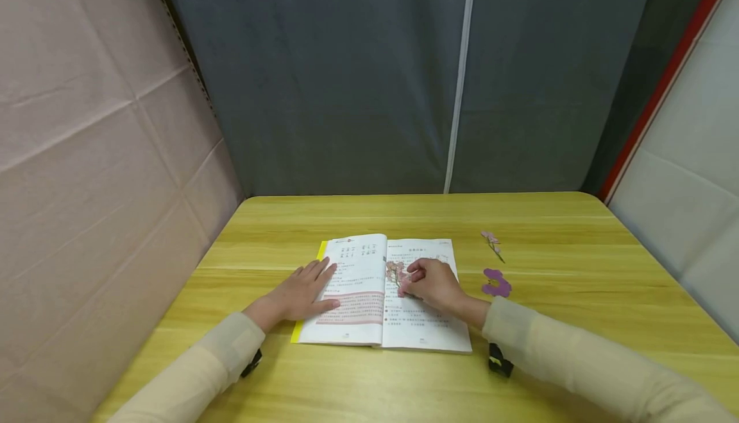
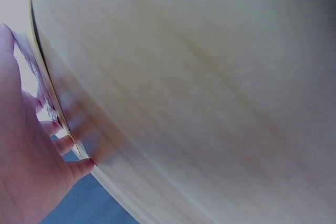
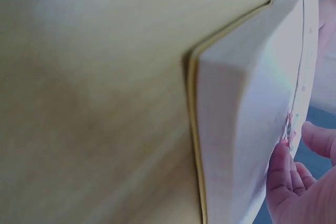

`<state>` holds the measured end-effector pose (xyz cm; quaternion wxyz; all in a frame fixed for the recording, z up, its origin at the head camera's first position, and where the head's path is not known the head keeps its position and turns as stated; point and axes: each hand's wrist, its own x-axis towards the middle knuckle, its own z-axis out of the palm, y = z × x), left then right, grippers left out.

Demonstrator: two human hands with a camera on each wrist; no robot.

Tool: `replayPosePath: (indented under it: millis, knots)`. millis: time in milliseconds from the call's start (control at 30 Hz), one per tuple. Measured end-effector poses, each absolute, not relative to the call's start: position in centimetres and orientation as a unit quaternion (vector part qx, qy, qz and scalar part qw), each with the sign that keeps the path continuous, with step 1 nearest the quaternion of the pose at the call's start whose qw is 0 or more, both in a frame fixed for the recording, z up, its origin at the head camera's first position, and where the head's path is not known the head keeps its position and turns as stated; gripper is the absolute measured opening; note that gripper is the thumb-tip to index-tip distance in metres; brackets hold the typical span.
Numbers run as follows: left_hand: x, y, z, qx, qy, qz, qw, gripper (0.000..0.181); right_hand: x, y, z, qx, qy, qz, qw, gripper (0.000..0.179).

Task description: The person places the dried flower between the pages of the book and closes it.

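Note:
An open book [image 1: 352,285] with printed pages and a yellow cover edge lies on the table. My left hand [image 1: 301,291] rests on its left page, fingers spread and straight. My right hand [image 1: 435,285] is over the right page, its fingertips at a pressed sprig of pink flowers [image 1: 395,273] near the book's middle fold. The right wrist view shows the thumb [image 3: 317,139] apart from the bent fingers [image 3: 281,174], which reach the flowers at the page. Part of the sprig is hidden behind the hand.
Right of the book, a second small pink flower sprig [image 1: 491,242] and a purple pressed flower [image 1: 496,282] lie on the wooden table [image 1: 577,320]. A dark curtain [image 1: 346,89] hangs behind the table, with pale cloth walls at both sides.

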<state>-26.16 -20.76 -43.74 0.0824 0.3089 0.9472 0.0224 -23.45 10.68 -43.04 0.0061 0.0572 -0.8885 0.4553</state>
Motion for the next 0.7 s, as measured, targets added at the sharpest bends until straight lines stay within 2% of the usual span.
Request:
replayPosePath:
  millis: [300,567,700]
  knots:
    - [-26.2,-20.7,-43.8,0.311,0.947,0.023,0.079,0.088,-24.7,13.1,-41.7,0.101,-0.903,0.417,0.02,0.033]
    - [-26.1,-20.6,-43.7,0.307,0.948,0.022,0.083,0.089,-27.3,16.0,-40.8,0.122,-0.931,0.344,-0.014,0.058]
    - [-26.1,-20.6,-43.7,0.305,0.948,0.021,0.086,0.089,-28.5,17.3,-41.1,0.154,-0.945,0.288,-0.011,0.065]
